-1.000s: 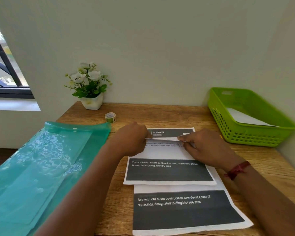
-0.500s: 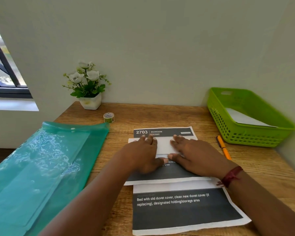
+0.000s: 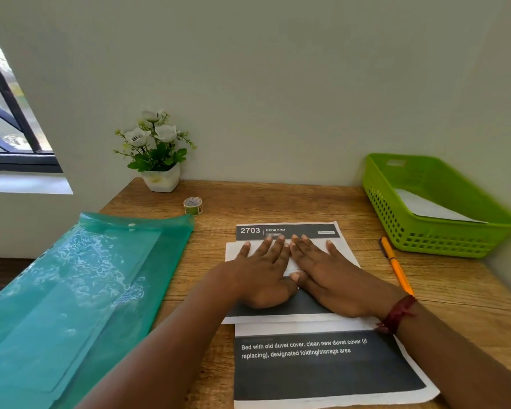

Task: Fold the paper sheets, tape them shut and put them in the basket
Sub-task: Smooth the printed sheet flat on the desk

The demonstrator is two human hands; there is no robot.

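Both hands are flat w/ fingers straight and a bit spread. The left hand (image 3: 263, 270) and right hand (image 3: 331, 276) sit side by side, thumbs meeting, pressing down on the white folded-over flap (image 3: 345, 255) of the top paper sheet (image 3: 303, 230). The fingertips reach just to its dark "2703 BEDROOM" header strip. There's a red thread band (image 3: 397, 312) on the right wrist.

That sheet lies mid counter (image 3: 278, 202) on top of a second sheet (image 3: 322, 370), which sticks out toward the person, unfolded, printed side up.

An orange pen (image 3: 396, 264) lies just right of the sheets. Beyond it is the green basket (image 3: 443, 240) in the back right corner — one folded white paper (image 3: 431, 206) already inside.

On the left, a teal plastic folder (image 3: 80, 290) hangs over the counter edge. The tape roll (image 3: 193, 205) stands at the back, near a lil white flower pot (image 3: 161, 180) by the wall.
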